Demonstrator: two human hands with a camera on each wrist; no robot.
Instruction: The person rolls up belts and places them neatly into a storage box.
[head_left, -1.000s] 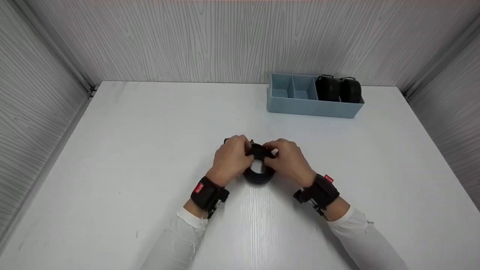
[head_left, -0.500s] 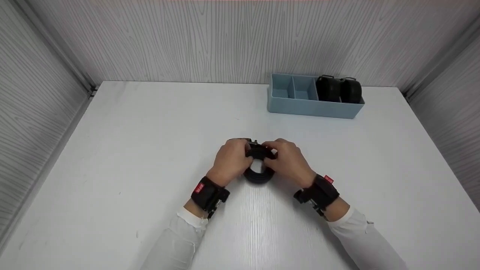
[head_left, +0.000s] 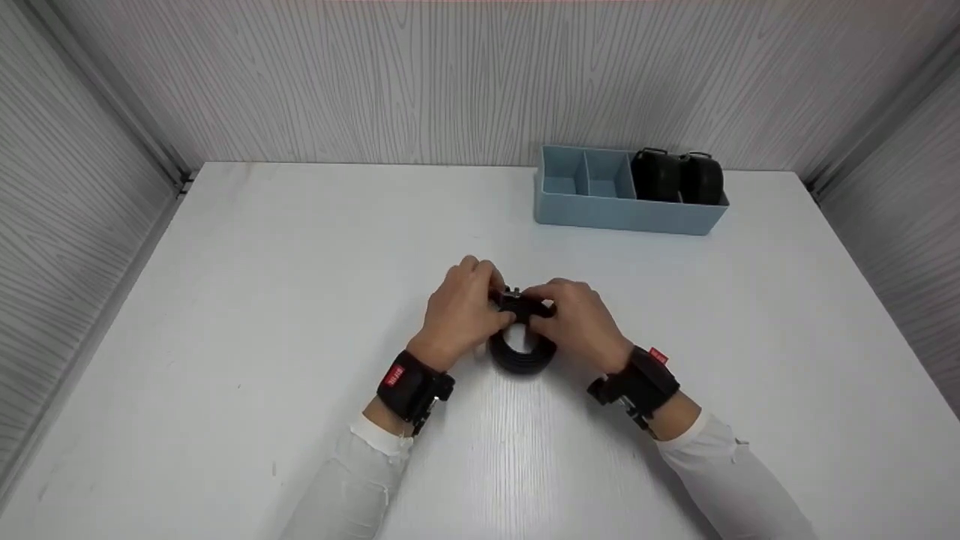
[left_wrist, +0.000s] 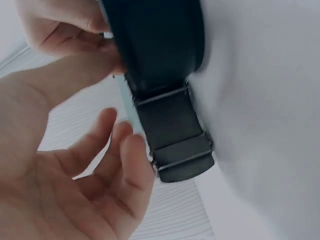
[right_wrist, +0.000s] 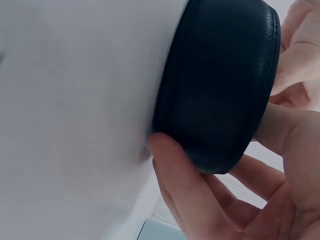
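A black leather belt point(head_left: 523, 362), rolled into a coil, stands on its edge on the white table between both hands. Its metal buckle point(left_wrist: 175, 135) is at the far side of the coil, sticking out from the roll in the left wrist view. My left hand point(head_left: 461, 311) has its thumb at the inner rim of the coil and its curved fingers beside the buckle's edge. From the other side, my right hand point(head_left: 577, 322) pinches the roll, thumb inside the ring and fingers on the outer face point(right_wrist: 215, 90).
A blue-grey divided box point(head_left: 626, 215) stands at the back right of the table. Two black rolled belts point(head_left: 679, 178) with metal loops on top fill its right compartments. Grey wood-grain panels point(head_left: 360, 82) enclose the back and sides.
The buckle has moved right, from behind my left hand to the coil's far side between the hands. My left fingers have extended farther forward. My right hand has stayed nearly still.
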